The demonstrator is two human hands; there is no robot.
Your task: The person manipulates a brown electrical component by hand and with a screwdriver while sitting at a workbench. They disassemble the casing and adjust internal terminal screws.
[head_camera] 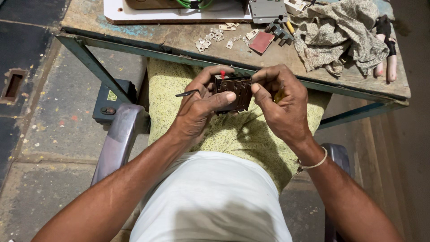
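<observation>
1. Nearest the lens, I see both forearms reach out over a yellow-green lap cloth (251,134) to a dark switch block (233,92), held just short of the workbench edge (179,53).
2. Block: I judge it rigid, light moulded plastic, brittle at its ribs; a red stub (222,74) stands at its top.
3. Left hand (201,105): thumb pressed across the block's face, fingers closed around its side; a thin dark tool (187,93) pokes out from this hand.
4. Right hand (280,105): pinched shut on the block's opposite edge.
5. Best hold, I judge: the side walls.
6. Beyond the block: small metal plates (210,39), crumpled rag (345,38).
</observation>
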